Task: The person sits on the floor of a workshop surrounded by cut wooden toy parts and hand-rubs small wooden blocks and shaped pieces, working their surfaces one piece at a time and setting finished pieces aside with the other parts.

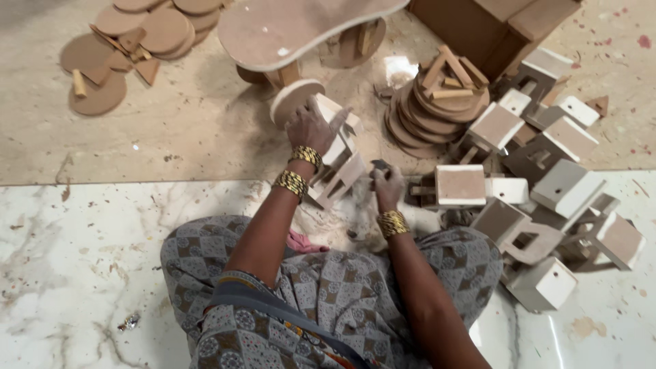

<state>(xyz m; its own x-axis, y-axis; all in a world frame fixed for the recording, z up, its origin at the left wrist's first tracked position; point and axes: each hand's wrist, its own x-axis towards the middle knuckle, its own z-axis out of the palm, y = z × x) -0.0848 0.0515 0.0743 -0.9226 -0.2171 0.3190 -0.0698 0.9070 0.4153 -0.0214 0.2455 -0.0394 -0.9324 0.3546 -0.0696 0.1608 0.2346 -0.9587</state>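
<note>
Centre frame, on the floor (171,147): left hand (309,128) clamped on a pale wooden piece (339,160). Right hand (387,186) pinches a small dark block (380,165) just beside it. Stacked discs (427,113) upper right.

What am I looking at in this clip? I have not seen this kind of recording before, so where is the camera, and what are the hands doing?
The one picture comes from a camera worn on a person's head, looking down at their lap and the floor. There is no machine, only two bare hands with gold bangles. The left hand grips a pale wooden assembly that has a round disc at its far end. The right hand pinches a small dark piece beside it. To the right lies a heap of blocky wooden parts; beyond are stacks of round brown discs and a low curved table.
</note>
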